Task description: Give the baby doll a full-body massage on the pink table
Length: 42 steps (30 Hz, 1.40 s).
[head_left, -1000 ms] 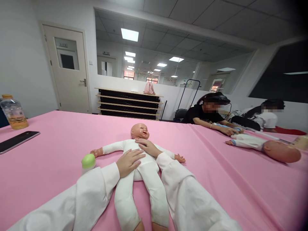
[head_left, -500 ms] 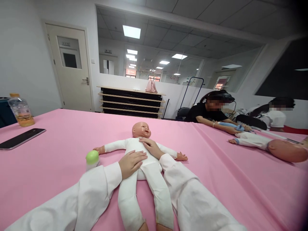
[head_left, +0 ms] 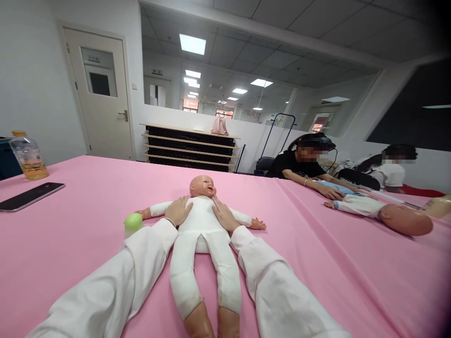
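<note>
A baby doll with a white cloth body lies on its back on the pink-covered table, head away from me and arms spread. My left hand rests open on the left side of its chest near the shoulder, fingers pointing toward the head. On the opposite side of the chest lies my right hand, also open, with its fingertips by the shoulder. Beside the doll's arm on the left stands a small container with a green rounded top, partly hidden by my left sleeve.
At the left are a phone and a plastic bottle with amber liquid. To the right, a person in black handles blue cloth near a second doll. Another person sits behind. A shelf unit stands by the wall.
My left hand has moved from the doll's belly up and left to the side of its chest. My right hand has shifted slightly outward on the chest.
</note>
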Available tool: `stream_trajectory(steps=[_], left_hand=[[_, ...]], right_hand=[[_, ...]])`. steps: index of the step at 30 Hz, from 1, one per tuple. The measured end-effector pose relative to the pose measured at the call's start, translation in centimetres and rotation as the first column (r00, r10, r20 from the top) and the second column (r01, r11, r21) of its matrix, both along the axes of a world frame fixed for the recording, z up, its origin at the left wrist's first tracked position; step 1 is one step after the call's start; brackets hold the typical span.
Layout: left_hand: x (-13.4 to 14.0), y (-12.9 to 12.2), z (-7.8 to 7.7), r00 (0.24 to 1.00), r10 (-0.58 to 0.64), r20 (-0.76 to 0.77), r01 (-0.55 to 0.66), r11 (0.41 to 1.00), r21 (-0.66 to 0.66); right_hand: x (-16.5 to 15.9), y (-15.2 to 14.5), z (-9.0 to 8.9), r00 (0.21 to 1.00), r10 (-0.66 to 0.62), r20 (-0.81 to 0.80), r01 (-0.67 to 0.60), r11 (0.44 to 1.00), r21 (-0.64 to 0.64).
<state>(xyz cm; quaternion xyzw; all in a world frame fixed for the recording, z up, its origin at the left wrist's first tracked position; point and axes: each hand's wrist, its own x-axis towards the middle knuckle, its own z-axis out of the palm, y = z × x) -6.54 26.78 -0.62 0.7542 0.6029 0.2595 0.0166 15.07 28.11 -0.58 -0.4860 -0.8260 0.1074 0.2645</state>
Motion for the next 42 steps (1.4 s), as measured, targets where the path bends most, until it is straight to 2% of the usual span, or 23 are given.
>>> stream_trajectory(steps=[2,4,6,8,10,12,14,15,18,23,27,29,31,32,34,36,38,40,42], left_hand=[[-1.3,-0.6,-1.0,0.991,0.110,-0.070,-0.110,0.994,0.007],[-2.2,-1.5,-1.5,0.959,0.261,-0.108,-0.255,0.964,0.072],[-2.4,-2.2,-1.4,0.917,0.389,-0.093,-0.376,0.917,0.133],[-1.9,-2.2,-0.7,0.906,0.419,-0.057,-0.405,0.898,0.173],[-1.1,-1.5,0.1,0.952,0.301,-0.063,-0.285,0.941,0.182],[-0.4,-0.5,0.8,0.988,0.097,-0.118,-0.083,0.989,0.118],[-0.3,0.4,0.8,0.985,-0.037,-0.169,0.038,0.999,0.000],[-0.5,0.7,0.6,0.981,-0.046,-0.189,0.039,0.998,-0.041],[-1.6,0.8,-0.4,0.968,0.069,-0.243,-0.079,0.996,-0.032],[-3.0,-0.4,-1.5,0.926,0.246,-0.285,-0.242,0.969,0.051],[-3.4,-1.8,-1.7,0.905,0.366,-0.218,-0.352,0.931,0.099],[-3.6,-2.8,-1.6,0.922,0.363,-0.134,-0.352,0.931,0.100],[-3.6,-3.9,-1.4,0.957,0.289,0.008,-0.289,0.952,0.107],[-3.6,-4.5,-1.2,0.969,0.227,0.096,-0.237,0.965,0.113],[-3.3,-5.8,-0.8,0.965,0.060,0.256,-0.093,0.988,0.120],[-2.9,-7.9,-0.8,0.937,-0.115,0.330,0.081,0.990,0.116],[-2.5,-10.9,-1.2,0.914,-0.274,0.298,0.266,0.962,0.071],[-2.6,-14.8,-2.0,0.881,-0.423,0.212,0.435,0.900,-0.012],[-3.1,-18.9,-2.8,0.839,-0.519,0.161,0.530,0.848,-0.029]], right_hand=[[1.8,-0.3,-0.6,0.990,-0.094,0.102,0.094,0.996,0.000],[3.9,-0.7,-0.9,0.953,-0.243,0.180,0.239,0.970,0.041],[5.3,-1.0,-0.6,0.895,-0.396,0.203,0.387,0.918,0.087],[5.5,-1.1,-0.1,0.857,-0.489,0.164,0.474,0.872,0.121],[4.1,-0.9,0.6,0.866,-0.491,0.096,0.475,0.867,0.151],[1.9,-0.6,1.2,0.907,-0.416,0.069,0.402,0.903,0.152],[-0.1,-0.3,1.5,0.938,-0.317,0.137,0.309,0.948,0.077],[-0.6,-0.2,1.6,0.937,-0.287,0.199,0.285,0.958,0.040],[0.0,-0.5,1.5,0.891,-0.272,0.364,0.287,0.958,0.014],[4.3,-1.8,1.5,0.846,-0.330,0.419,0.339,0.939,0.057],[6.5,-3.0,1.2,0.785,-0.384,0.487,0.367,0.920,0.135],[6.8,-3.9,1.3,0.749,-0.427,0.506,0.401,0.901,0.167],[6.3,-5.1,1.8,0.768,-0.438,0.467,0.417,0.896,0.154],[5.7,-6.0,2.2,0.811,-0.404,0.423,0.390,0.912,0.124],[4.1,-8.1,2.9,0.930,-0.235,0.282,0.233,0.972,0.041],[2.2,-11.0,3.4,0.993,-0.004,0.115,0.006,1.000,-0.017],[0.8,-14.5,3.4,0.987,0.151,0.045,-0.149,0.987,-0.056],[0.2,-18.3,3.0,0.966,0.240,0.099,-0.229,0.967,-0.113],[0.5,-21.9,2.7,0.941,0.307,0.144,-0.286,0.947,-0.146]])
